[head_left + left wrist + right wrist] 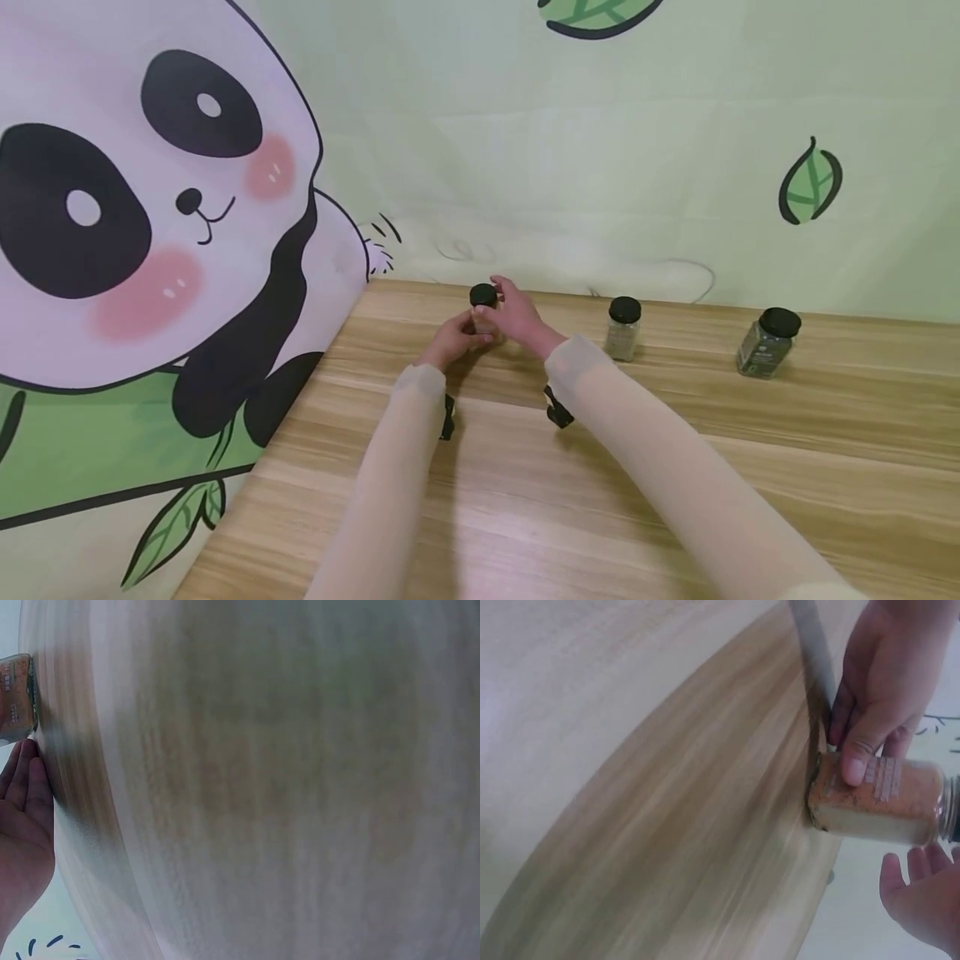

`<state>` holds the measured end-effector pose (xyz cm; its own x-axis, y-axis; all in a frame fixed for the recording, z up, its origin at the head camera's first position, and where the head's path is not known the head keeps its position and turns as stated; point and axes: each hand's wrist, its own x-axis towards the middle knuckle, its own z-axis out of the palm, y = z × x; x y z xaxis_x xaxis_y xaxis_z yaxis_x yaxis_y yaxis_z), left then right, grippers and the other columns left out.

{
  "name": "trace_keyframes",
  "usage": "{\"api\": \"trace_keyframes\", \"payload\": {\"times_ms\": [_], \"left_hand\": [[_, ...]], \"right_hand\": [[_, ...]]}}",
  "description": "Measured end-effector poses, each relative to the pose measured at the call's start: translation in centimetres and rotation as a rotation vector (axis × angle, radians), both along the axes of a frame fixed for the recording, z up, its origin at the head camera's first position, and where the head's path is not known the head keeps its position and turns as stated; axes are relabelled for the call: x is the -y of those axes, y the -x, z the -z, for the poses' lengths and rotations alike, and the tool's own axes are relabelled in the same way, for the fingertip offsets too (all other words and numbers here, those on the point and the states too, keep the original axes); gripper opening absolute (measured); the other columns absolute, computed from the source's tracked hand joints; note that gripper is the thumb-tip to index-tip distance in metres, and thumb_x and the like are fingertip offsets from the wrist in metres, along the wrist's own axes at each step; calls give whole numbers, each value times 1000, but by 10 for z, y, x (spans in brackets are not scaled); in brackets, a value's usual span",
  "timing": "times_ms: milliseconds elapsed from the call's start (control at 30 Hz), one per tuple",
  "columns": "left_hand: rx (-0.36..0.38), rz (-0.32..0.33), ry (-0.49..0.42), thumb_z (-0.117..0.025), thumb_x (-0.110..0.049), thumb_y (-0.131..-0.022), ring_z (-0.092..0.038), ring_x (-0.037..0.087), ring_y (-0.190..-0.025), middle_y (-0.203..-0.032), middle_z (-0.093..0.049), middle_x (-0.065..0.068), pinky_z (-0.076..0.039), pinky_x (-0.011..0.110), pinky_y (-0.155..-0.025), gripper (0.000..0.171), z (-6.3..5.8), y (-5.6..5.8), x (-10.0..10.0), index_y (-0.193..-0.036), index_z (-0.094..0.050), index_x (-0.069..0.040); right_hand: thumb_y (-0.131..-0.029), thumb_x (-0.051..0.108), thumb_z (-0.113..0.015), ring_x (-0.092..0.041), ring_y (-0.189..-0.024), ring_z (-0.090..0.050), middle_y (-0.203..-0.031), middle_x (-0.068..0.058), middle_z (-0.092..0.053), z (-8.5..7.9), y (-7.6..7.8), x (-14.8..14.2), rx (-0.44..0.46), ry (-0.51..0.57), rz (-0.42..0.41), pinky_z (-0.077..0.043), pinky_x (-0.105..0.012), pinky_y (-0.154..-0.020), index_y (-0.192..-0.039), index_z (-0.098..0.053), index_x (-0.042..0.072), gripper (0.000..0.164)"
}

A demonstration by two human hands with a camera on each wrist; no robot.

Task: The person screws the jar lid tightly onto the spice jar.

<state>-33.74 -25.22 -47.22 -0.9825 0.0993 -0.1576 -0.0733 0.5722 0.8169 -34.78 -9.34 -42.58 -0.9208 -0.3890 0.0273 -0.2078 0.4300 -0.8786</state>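
Observation:
A clear square jar (889, 795) of orange-brown powder with a black lid (483, 294) stands upright on the wooden table, near its back edge. My left hand (452, 340) holds the jar low down; the right wrist view shows the thumb of this left hand (889, 690) pressed on the printed side. In the left wrist view, only part of the left hand (26, 825) shows beside the jar (16, 697). Around the lid and neck is my right hand (517, 315), fingers spread and loosely bent. Whether the right fingertips (891, 871) touch the jar is unclear.
To the right stand two more black-lidded jars, one with pale contents (622, 329) and one darker and labelled (768, 343). A green backdrop (525, 167) rises behind the table (510, 500). A panda drawing (225, 250) covers the left side.

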Motion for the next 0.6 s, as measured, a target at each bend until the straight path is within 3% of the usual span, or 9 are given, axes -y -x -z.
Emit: {"api": "trace_keyframes", "payload": {"times_ms": [200,600], "left_hand": [[10,1,-5,-67,-15,-100,-54,37,-139,-149,-56,24,-43,44,-120,59,2,-1,1,-154,-44,-5],[19,0,-4,-67,-17,-100,-54,37,-138,-148,-57,24,-42,46,-120,64,0,-2,2,-157,-40,-10]], "right_hand": [[-105,14,-56,-41,-140,-49,-155,-26,-47,3,3,-6,-57,-82,-57,-41,-48,-120,-153,-34,-7,57],[-104,19,-60,-40,-137,-50,-151,-26,-50,4,0,-4,-32,-11,4,-42,-49,-118,-146,-39,-5,53]]}}
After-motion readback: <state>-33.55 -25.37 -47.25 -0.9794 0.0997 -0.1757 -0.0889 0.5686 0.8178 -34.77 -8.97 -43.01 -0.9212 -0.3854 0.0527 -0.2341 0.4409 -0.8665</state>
